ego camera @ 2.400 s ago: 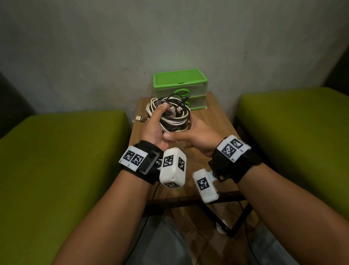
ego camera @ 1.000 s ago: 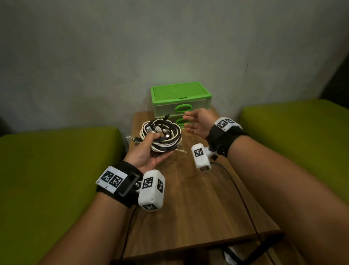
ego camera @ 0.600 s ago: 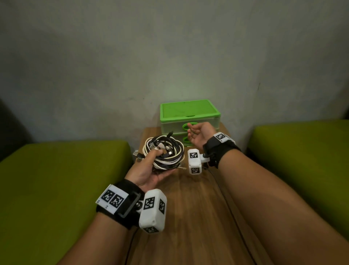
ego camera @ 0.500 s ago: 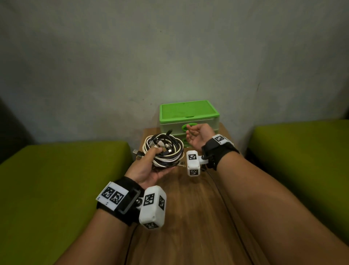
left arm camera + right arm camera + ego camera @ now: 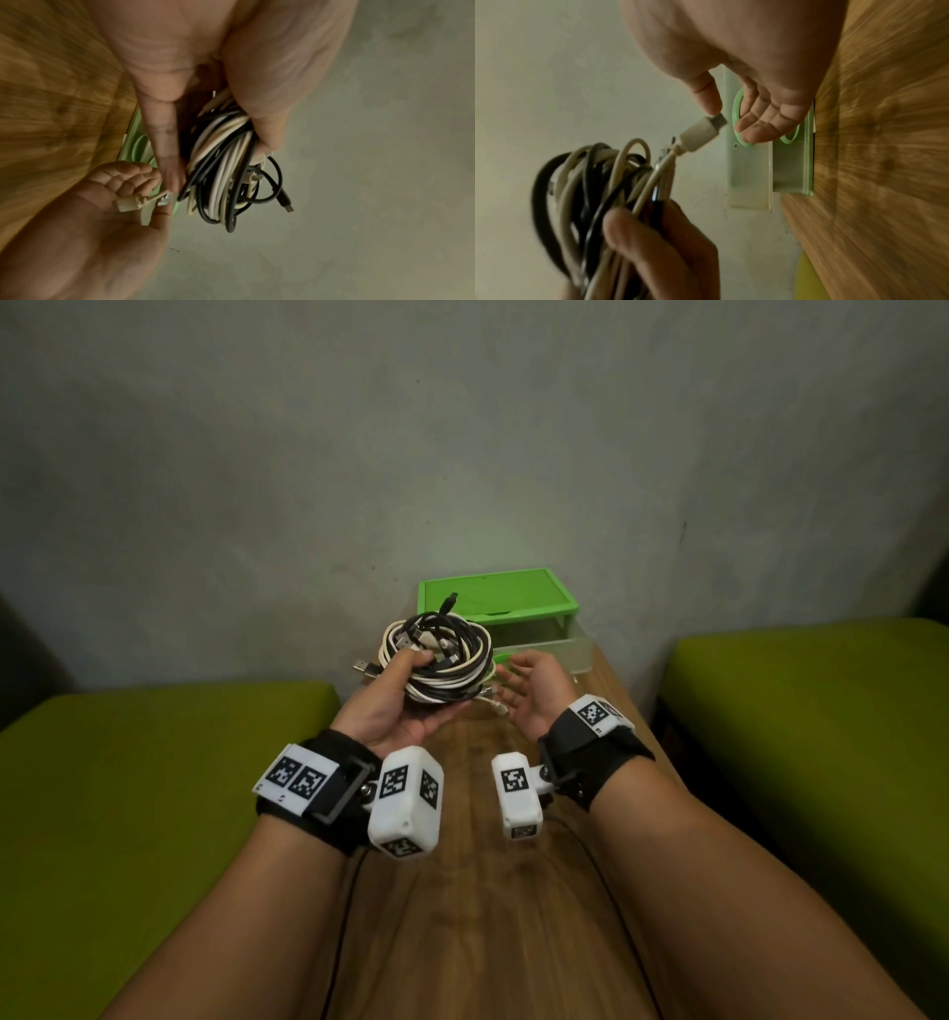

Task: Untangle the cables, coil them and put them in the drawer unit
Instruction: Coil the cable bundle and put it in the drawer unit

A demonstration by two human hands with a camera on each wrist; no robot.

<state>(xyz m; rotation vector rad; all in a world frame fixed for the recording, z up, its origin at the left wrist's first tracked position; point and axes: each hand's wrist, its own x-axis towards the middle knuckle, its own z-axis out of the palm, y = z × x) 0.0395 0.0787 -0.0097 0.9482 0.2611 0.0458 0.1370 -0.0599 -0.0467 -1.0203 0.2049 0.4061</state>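
I am holding the coiled bundle of cables (image 5: 436, 662) in my left hand (image 5: 393, 706), with the thumb pressing over the top of the loops and the fingers curling under them, so that grip is closing round the black and white strands. A black plug is sticking up from the top of the bundle, and a white plug (image 5: 703, 133) is dangling off its right side, close to my right thumb. My right hand (image 5: 531, 693) is hovering palm up just beside the bundle, its grip wide and fingers relaxed, holding nothing.

The green drawer unit (image 5: 495, 600) is sitting at the far end of the wooden counter (image 5: 482, 891), against the grey wall (image 5: 462, 428). Its upper clear drawer (image 5: 549, 644) is standing pulled out toward me, directly behind my right hand. From the right wrist view, the round green handles of both drawers are showing past my fingertips.

I am reading no brand or wording anywhere; the only markings are black-and-white square codes on the wrist bands and camera blocks.

The counter is narrow, with green cushions (image 5: 128, 814) lying close along both long edges, and bare wood is stretching between my forearms.
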